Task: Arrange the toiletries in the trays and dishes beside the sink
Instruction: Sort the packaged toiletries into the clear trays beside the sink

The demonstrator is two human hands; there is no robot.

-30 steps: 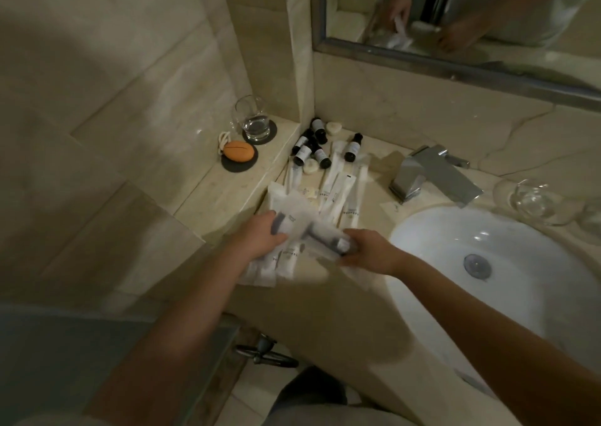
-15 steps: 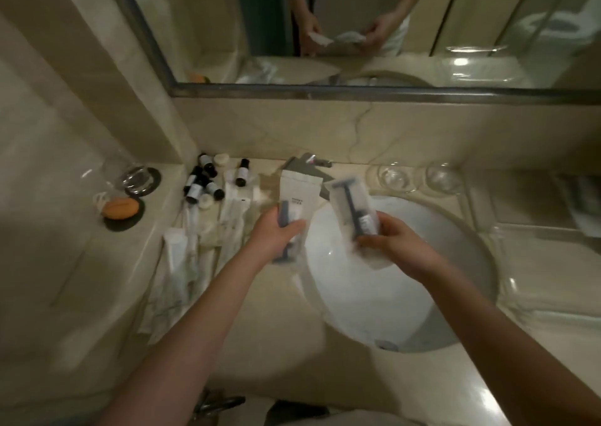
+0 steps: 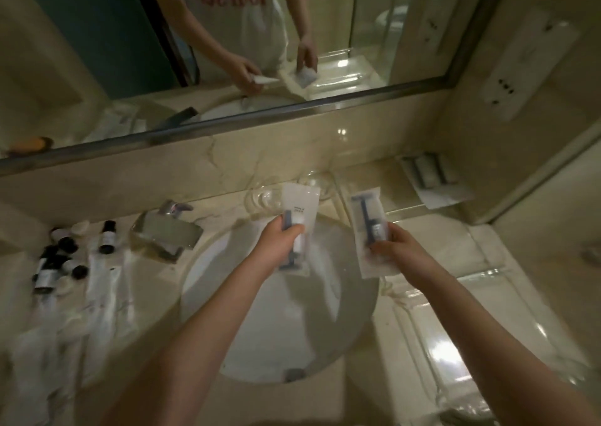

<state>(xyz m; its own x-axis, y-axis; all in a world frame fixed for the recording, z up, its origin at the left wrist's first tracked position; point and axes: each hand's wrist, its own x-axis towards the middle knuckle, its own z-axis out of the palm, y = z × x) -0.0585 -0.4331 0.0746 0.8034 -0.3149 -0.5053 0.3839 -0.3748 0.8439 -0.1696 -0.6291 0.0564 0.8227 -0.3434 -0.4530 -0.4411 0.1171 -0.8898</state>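
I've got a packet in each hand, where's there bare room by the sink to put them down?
Right of the sink, the glass tray looks bare, and so does the counter past it, toward the wall. Left of the faucet it is crowded: bottles and packets cover that side.

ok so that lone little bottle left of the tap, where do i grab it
Take the lone bottle with the grip on its labelled body, just under the dark cap, coming from above and the front. It seems to stand upright and apart, with the tap to its right and the bottle cluster to its left, so the sides look tighter.
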